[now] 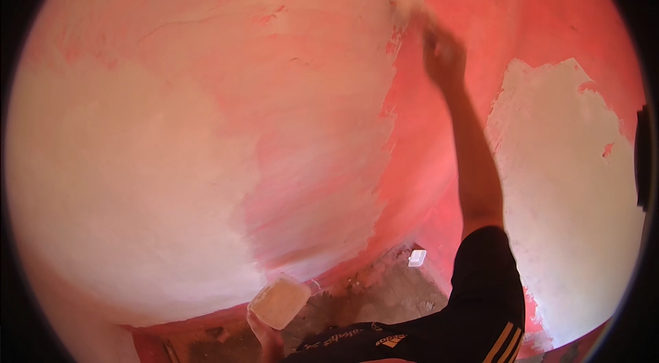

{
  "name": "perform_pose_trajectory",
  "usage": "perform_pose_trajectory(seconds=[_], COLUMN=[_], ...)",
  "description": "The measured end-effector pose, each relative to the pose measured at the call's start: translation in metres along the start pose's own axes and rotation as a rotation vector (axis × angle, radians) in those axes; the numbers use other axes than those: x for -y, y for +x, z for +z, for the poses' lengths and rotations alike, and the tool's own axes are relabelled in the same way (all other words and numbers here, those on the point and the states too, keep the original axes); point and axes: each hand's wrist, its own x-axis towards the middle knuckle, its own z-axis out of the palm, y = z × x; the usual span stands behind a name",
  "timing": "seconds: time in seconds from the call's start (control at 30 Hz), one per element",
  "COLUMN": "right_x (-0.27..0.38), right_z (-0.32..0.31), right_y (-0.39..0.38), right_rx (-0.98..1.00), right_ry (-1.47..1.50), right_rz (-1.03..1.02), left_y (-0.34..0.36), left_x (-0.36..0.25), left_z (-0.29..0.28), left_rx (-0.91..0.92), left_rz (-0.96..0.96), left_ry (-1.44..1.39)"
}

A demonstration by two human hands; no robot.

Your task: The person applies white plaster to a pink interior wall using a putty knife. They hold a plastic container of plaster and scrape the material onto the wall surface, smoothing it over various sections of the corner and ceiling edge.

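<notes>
My right arm is stretched up to the far pink wall (429,150). My right hand (445,57), smeared by motion, is closed on what looks like a putty knife (417,14). The knife's blurred end meets the wall at the ragged edge of a cream putty coat (158,136). Low in the picture, my left hand (266,335) grips the side of a shallow rectangular tub (280,301), with pale putty covering its top face. The hand's far fingers are hidden under the tub.
Another large cream patch (570,191) covers the wall on the right. Pink shows thinly through the middle of the left coat. Below lies a brown, stained floor (391,291), with a small white plastic piece (417,258) by the corner. A dark object (643,157) stands at the right rim.
</notes>
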Motion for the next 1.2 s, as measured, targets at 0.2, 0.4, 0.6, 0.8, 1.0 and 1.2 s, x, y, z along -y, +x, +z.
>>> perform_pose_trajectory(seconds=[0.2,0.4,0.6,0.8,1.0,1.2], right_x=[0.046,-0.016,0.082,0.039,0.037,0.101], right_z=[-0.047,-0.049,-0.046,-0.085,-0.052,-0.064], right_y=[-0.107,0.106,-0.108,0.003,0.041,-0.14], right_rx=[0.205,-0.109,0.275,-0.008,0.07,0.39], right_ry=[0.425,0.254,0.134,0.261,-0.092,0.211], right_rz=[0.214,0.05,-0.066,-0.002,-0.095,-0.025], left_y=[0.007,0.011,0.026,0.025,0.023,0.034], left_x=[0.009,0.024,0.032,0.032,0.03,0.028], left_z=[-0.008,-0.021,-0.062,-0.061,-0.057,-0.078], left_rx=[-0.004,0.053,0.001,0.124,0.203,0.154], left_rz=[0.093,-0.012,0.044,0.062,0.026,-0.043], left_ry=[0.003,-0.037,-0.069,-0.013,0.001,-0.087])
